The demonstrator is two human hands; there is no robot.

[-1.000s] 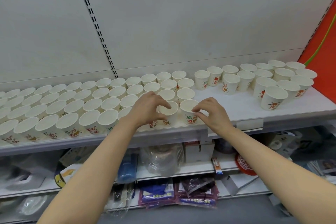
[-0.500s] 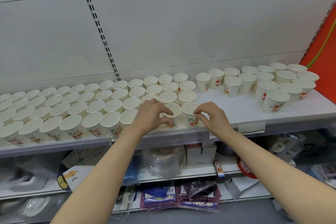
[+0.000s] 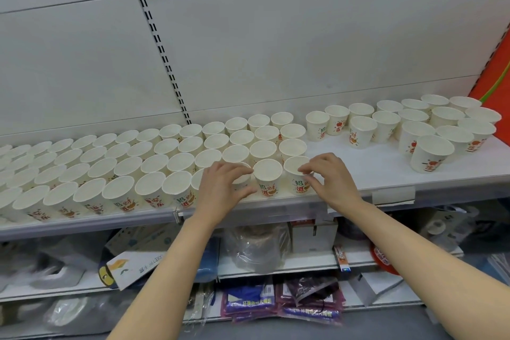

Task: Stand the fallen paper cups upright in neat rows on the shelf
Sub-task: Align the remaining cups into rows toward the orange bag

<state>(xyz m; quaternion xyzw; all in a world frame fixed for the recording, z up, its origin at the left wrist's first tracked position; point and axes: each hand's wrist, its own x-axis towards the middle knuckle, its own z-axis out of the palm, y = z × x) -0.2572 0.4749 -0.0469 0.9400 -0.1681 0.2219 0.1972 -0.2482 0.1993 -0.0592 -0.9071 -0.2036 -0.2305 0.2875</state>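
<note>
White paper cups with red and green print stand upright in tight rows (image 3: 121, 165) over the left and middle of the white shelf (image 3: 358, 171). My left hand (image 3: 223, 188) curls around a front-row cup (image 3: 241, 181) that it mostly hides. Just to its right stands a free cup (image 3: 267, 176). My right hand (image 3: 331, 179) pinches the rim of the end cup of the front row (image 3: 296, 174) with its fingertips. A looser group of upright cups (image 3: 430, 130) stands at the shelf's right end. I see no cup lying on its side.
A grey back panel with a slotted upright (image 3: 162, 58) rises behind the cups. An orange-red panel (image 3: 494, 85) closes the right end. The lower shelves hold boxes (image 3: 311, 234), plastic bags (image 3: 256, 246) and packets (image 3: 248, 303). A bare strip of shelf separates the two cup groups.
My left fingertips have drawn slightly left, off the middle cup's rim. My right hand stays on the end cup. The view has shifted a little.
</note>
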